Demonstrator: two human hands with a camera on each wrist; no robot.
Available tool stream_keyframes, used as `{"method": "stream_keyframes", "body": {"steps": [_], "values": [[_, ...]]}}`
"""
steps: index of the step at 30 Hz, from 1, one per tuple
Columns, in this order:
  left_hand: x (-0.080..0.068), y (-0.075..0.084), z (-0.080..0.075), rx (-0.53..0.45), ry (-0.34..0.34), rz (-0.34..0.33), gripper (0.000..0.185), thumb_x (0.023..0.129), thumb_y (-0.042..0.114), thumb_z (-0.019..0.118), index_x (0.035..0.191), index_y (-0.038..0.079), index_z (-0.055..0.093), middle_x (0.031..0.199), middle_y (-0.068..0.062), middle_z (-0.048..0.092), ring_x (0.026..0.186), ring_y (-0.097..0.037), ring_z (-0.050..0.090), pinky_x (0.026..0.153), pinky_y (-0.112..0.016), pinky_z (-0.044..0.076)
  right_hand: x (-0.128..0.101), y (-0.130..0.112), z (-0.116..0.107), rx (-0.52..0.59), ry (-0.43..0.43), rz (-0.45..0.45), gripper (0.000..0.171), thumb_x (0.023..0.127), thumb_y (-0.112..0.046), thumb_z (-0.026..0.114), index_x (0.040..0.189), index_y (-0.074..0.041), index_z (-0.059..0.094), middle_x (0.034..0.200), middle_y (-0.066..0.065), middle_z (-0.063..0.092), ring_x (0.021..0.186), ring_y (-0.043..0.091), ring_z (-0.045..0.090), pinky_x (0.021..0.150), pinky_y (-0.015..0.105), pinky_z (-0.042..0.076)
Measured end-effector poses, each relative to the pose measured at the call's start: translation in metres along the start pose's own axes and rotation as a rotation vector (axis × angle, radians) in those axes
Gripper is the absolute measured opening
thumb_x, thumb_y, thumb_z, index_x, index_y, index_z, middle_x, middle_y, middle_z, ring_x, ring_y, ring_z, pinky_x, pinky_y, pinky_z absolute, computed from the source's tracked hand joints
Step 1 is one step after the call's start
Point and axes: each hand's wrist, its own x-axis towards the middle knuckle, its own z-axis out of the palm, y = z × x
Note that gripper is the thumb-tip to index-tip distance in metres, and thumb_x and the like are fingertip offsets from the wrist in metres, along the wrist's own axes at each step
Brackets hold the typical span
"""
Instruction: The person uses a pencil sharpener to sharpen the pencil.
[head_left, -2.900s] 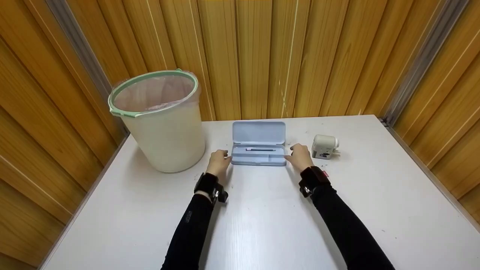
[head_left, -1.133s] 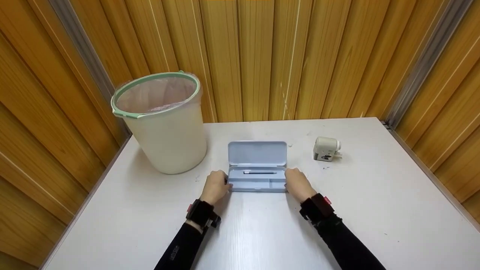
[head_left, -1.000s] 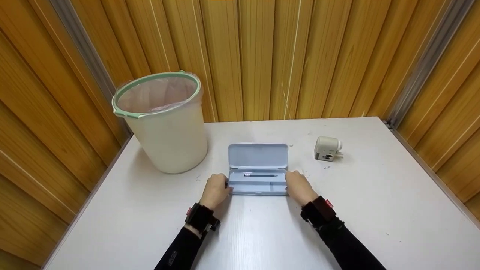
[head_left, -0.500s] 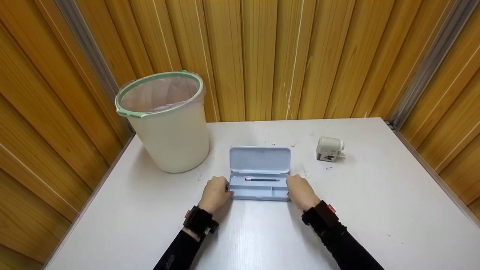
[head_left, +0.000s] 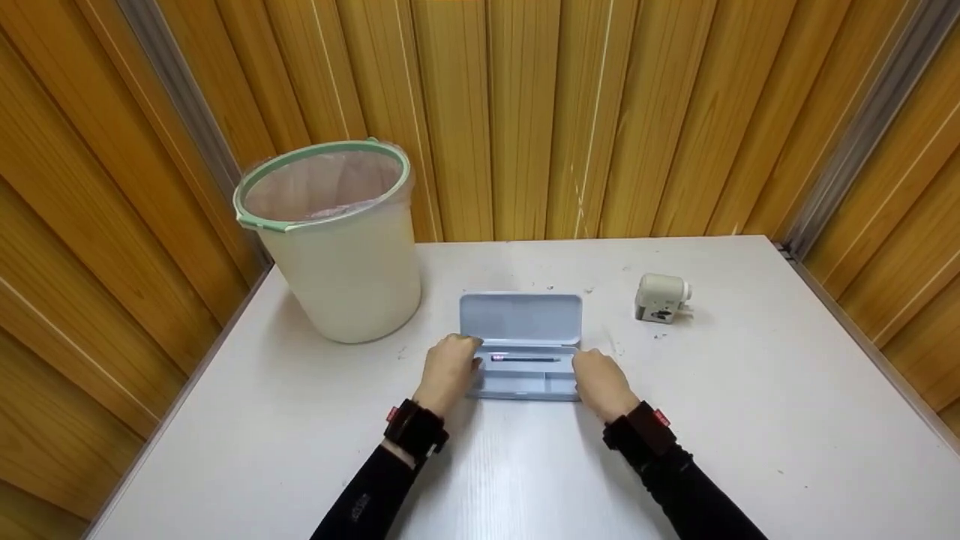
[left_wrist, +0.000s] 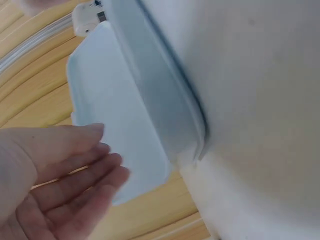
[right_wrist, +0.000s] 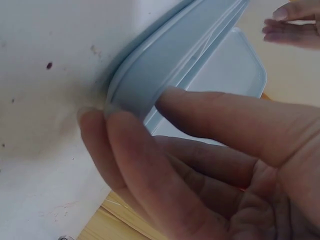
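Note:
A light blue pencil case (head_left: pixel 517 384) lies on the table with its lid (head_left: pixel 520 318) raised at the back. In its rear section is a dark pencil (head_left: pixel 525 358) with a pinkish end at the left. My left hand (head_left: pixel 448 371) hovers over the case's left end, partly covering it; in the left wrist view its fingers (left_wrist: pixel 75 185) are loosely bent, apart from the case, with nothing between them. My right hand (head_left: pixel 600 381) holds the right end of the case, thumb by the inner side and fingers (right_wrist: pixel 135 155) curled at the outer corner.
A tall cream bin (head_left: pixel 349 281) with a green rim and pink liner stands at the back left. A small beige pencil sharpener (head_left: pixel 661 298) with a crank sits right of the case. Wood-patterned panels (head_left: pixel 517 120) border the white table (head_left: pixel 750 390).
Both hands gripped the case's ends and drew it nearer. Since half a second ago my left hand has let go and risen rightward over the case; my right hand stays at its end.

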Motion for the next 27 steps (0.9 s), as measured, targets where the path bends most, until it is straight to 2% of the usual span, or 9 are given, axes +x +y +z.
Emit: {"method": "stream_keyframes", "body": {"steps": [4, 7, 10, 14, 17, 19, 27], "values": [[0.015, 0.009, 0.009, 0.068, -0.037, 0.119, 0.010, 0.080, 0.012, 0.078, 0.089, 0.012, 0.076, 0.084, -0.002, 0.075, 0.077, -0.021, 0.072, 0.065, -0.036, 0.058, 0.000, 0.000, -0.001, 0.007, -0.006, 0.007, 0.006, 0.074, 0.013, 0.068, 0.075, 0.011, 0.062, 0.074, 0.028, 0.066, 0.067, 0.043, 0.067, 0.058, 0.049, 0.056], [0.026, 0.014, 0.014, 0.109, -0.082, 0.176, 0.010, 0.079, 0.011, 0.078, 0.088, 0.015, 0.077, 0.081, 0.000, 0.075, 0.074, -0.019, 0.071, 0.063, -0.035, 0.058, -0.001, 0.000, -0.001, 0.009, -0.002, 0.003, 0.005, 0.075, 0.013, 0.066, 0.074, 0.010, 0.062, 0.073, 0.027, 0.066, 0.066, 0.043, 0.067, 0.057, 0.049, 0.055], [0.035, 0.019, 0.018, 0.145, -0.136, 0.199, 0.009, 0.079, 0.012, 0.078, 0.087, 0.015, 0.077, 0.082, 0.000, 0.075, 0.073, -0.020, 0.071, 0.061, -0.035, 0.058, -0.001, 0.000, 0.000, 0.002, 0.003, 0.002, 0.006, 0.075, 0.013, 0.067, 0.073, 0.010, 0.062, 0.073, 0.027, 0.066, 0.066, 0.043, 0.067, 0.057, 0.049, 0.055], [0.045, 0.027, 0.023, 0.214, -0.229, 0.191, 0.007, 0.080, 0.016, 0.078, 0.087, 0.015, 0.076, 0.084, -0.001, 0.075, 0.074, -0.020, 0.071, 0.062, -0.035, 0.058, 0.001, 0.000, 0.001, 0.001, 0.006, 0.013, 0.007, 0.075, 0.012, 0.068, 0.073, 0.009, 0.062, 0.073, 0.026, 0.066, 0.066, 0.042, 0.067, 0.058, 0.049, 0.056], [0.049, 0.031, 0.027, 0.252, -0.272, 0.191, 0.006, 0.082, 0.015, 0.076, 0.087, 0.013, 0.075, 0.083, -0.001, 0.075, 0.073, -0.019, 0.070, 0.064, -0.034, 0.058, 0.001, 0.000, 0.001, -0.002, 0.015, 0.011, 0.007, 0.075, 0.012, 0.069, 0.074, 0.009, 0.062, 0.073, 0.026, 0.066, 0.066, 0.042, 0.067, 0.059, 0.049, 0.056], [0.050, 0.033, 0.029, 0.262, -0.280, 0.200, 0.005, 0.083, 0.012, 0.074, 0.087, 0.013, 0.075, 0.083, -0.001, 0.075, 0.073, -0.018, 0.070, 0.065, -0.033, 0.059, 0.000, 0.000, 0.001, -0.006, 0.025, 0.001, 0.006, 0.075, 0.012, 0.068, 0.075, 0.009, 0.062, 0.072, 0.026, 0.066, 0.066, 0.042, 0.067, 0.058, 0.049, 0.056], [0.051, 0.033, 0.036, 0.263, -0.235, 0.227, 0.004, 0.080, 0.008, 0.073, 0.078, 0.011, 0.072, 0.077, -0.002, 0.074, 0.070, -0.019, 0.070, 0.061, -0.034, 0.058, -0.002, 0.000, 0.002, -0.015, 0.084, -0.027, 0.007, 0.073, 0.014, 0.066, 0.070, 0.009, 0.062, 0.070, 0.026, 0.066, 0.062, 0.042, 0.067, 0.051, 0.049, 0.054]]}}
